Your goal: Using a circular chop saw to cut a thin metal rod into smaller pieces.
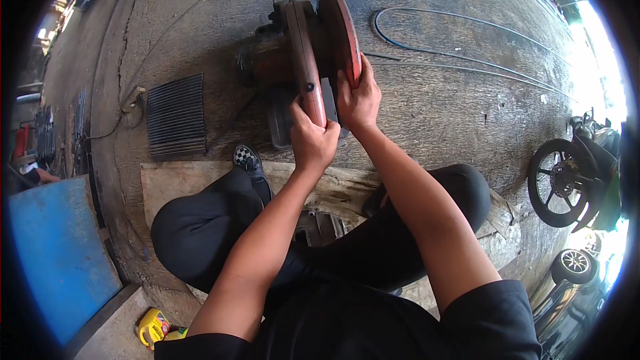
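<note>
A worn, dark red cut-off saw is on the floor in front of me. My left hand is wrapped round the lower end of its long reddish handle. To the right of the handle is the saw's round red wheel guard, standing on edge. My right hand pinches the guard's near edge, thumb on one side and fingers on the other. Below the handle, partly hidden by my left hand, is the grey base.
A stack of dark, thin rods lies left of the saw. Cables loop across the floor to the right. A motorcycle wheel is at far right, a blue panel at left, and a yellow bottle at lower left. A dark metal part lies between my legs.
</note>
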Demonstrator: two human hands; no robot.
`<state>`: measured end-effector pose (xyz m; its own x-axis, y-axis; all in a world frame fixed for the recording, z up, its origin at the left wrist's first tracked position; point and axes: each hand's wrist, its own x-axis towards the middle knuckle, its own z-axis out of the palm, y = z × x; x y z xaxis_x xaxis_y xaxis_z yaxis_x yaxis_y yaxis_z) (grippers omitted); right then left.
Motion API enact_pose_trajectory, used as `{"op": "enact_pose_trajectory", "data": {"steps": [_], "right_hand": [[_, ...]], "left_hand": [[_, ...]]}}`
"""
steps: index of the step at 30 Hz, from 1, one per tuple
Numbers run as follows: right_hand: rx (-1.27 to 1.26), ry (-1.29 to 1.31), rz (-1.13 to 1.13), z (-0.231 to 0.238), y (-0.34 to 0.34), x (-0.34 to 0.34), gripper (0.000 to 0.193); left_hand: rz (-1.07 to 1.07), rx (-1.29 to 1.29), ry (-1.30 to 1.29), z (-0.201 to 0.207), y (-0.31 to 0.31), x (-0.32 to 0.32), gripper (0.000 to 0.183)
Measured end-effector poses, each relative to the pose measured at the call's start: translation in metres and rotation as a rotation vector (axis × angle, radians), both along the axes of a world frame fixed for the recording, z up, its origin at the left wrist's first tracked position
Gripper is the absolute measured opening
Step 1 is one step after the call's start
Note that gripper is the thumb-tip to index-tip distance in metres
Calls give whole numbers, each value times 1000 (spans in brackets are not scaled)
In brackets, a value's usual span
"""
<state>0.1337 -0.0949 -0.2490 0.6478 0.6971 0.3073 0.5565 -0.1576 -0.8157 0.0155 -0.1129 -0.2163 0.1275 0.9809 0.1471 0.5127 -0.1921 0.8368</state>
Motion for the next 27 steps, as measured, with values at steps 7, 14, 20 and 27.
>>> {"op": "enact_pose_trajectory", "data": {"steps": [7, 14, 20, 27], "right_hand": [[19, -25, 1, -3, -2, -1, 54], [-23, 5, 6, -3, -4, -1, 54], [-52, 6, -6, -6, -5, -2, 54], [-34, -4, -18, -11, -6, -4, 54]], "left_hand": [[-2, -16, -50, -6, -1, 0, 61], [4, -11, -76, -9, -4, -1, 61], [2, -38, -121, -12, -5, -1, 61], [-7, -31, -162, -17, -6, -2, 61]]}}
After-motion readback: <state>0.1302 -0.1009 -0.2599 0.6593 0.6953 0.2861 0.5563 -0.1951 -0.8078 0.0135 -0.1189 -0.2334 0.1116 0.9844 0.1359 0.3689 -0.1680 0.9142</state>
